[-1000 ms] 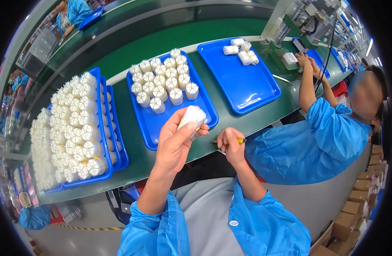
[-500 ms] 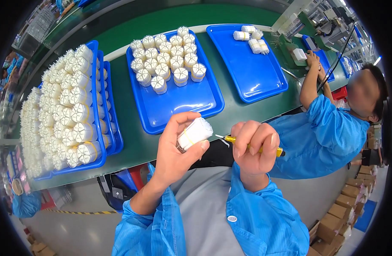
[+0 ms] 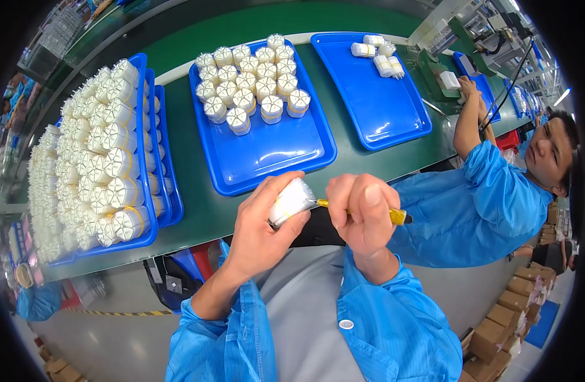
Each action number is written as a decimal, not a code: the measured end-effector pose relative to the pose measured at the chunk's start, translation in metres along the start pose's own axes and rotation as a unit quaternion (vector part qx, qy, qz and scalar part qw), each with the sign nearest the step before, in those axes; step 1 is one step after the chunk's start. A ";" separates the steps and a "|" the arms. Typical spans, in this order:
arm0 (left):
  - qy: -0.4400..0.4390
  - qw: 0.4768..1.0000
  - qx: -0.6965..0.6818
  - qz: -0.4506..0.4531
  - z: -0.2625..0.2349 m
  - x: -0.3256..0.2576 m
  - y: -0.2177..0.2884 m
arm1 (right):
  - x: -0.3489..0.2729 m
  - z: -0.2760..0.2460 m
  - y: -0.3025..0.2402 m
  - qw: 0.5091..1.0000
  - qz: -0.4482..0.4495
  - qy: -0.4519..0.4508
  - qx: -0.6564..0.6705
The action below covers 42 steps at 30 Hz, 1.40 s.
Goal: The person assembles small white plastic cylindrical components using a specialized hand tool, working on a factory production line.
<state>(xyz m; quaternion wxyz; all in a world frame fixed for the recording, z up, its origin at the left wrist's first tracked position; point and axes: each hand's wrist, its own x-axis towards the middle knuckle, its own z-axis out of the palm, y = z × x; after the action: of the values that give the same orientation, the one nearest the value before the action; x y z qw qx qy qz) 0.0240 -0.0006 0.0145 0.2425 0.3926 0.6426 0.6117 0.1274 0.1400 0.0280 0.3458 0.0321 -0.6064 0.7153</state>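
The green tabletop (image 3: 197,205) carries a middle tray (image 3: 267,149), blue and partly filled with white rolls (image 3: 246,81), with a tray stack (image 3: 146,239) to its left and a sparsely filled tray (image 3: 381,108) to its right. In front of the middle tray, both forearms (image 3: 221,297) reach forward and bring the hands close together. The left hand (image 3: 260,229) tilts, its grip closed around a held roll (image 3: 291,202), just short of the middle tray. The right hand (image 3: 365,213) curls about a yellow-handled tool (image 3: 397,217) that points leftward. The tool's thin tip is at the roll's end; whether it enters cannot be told. The step in hand appears to be working that end; the next move seems to call for a steady left grip and a light, controlled right one.
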 end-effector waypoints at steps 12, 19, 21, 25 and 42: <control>-0.038 0.874 -0.464 -0.138 -0.003 -0.006 -0.013 | -0.003 -0.006 0.009 0.983 -0.037 0.103 0.148; -0.017 0.863 -0.488 -0.128 -0.003 -0.010 -0.015 | -0.008 -0.005 0.012 0.987 -0.039 0.091 0.131; -0.027 0.883 -0.453 -0.119 -0.004 -0.011 -0.017 | -0.008 -0.005 0.012 0.987 -0.041 0.086 0.130; 0.001 0.859 -0.494 -0.137 0.000 -0.011 -0.014 | -0.010 -0.006 0.013 0.987 -0.043 0.082 0.131; -0.035 0.835 -0.541 -0.097 0.002 -0.012 -0.016 | -0.014 -0.005 0.010 0.988 -0.038 0.075 0.128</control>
<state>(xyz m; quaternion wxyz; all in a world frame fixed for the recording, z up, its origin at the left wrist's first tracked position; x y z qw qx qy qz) 0.0292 -0.0077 -0.0035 0.4966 0.1556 0.2355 0.8208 0.1346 0.1383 0.0122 0.4097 0.0455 -0.4805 0.7741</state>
